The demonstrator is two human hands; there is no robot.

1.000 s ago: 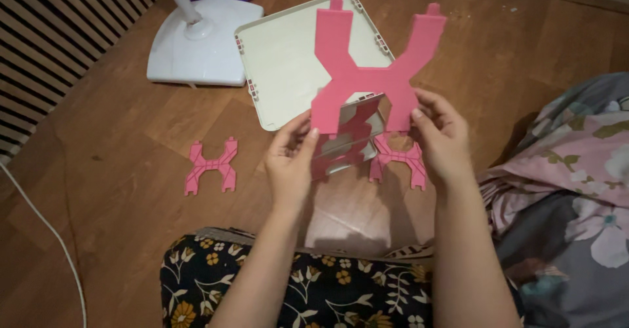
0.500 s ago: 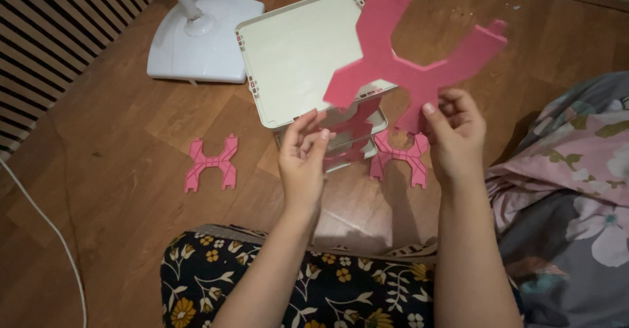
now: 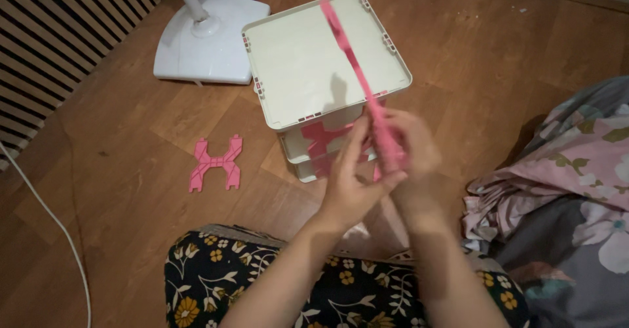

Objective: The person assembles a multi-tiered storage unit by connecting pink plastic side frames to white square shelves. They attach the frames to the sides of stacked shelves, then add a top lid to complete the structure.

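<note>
Change: since the earlier frames we have turned the pink X-shaped panel (image 3: 357,66) from broadside to edge-on, so it now reads as a thin pink strip running up across the box top; our hands have drawn closer together.
Left hand: our left hand (image 3: 350,184) is closed around the lower end of the panel, fingers stretched up along its edge.
Right hand: our right hand (image 3: 409,151) pinches the same lower end from the other side, partly hidden behind the left; it looks blurred.
Where the panel is: held in the air between both hands, above and in front of the cream plastic box (image 3: 324,56), its far tip over the box's back rim. Whether it touches the box we cannot tell.
Why held so: gripping one end with both hands keeps the long flat piece steady; we judge the edge-on angle to be a matter of turning it in the hands.
Pink panels, counted: one in our hands, one lying flat on the wooden floor (image 3: 524,46) to the left (image 3: 216,164), and at least one fitted on the box's front face (image 3: 324,138); more there we cannot tell.
Boxes: the unit looks like two stacked tiers.
Nearby: one white fan base (image 3: 209,43), one white cable (image 3: 46,216), patterned bedding (image 3: 576,171) at the right.
</note>
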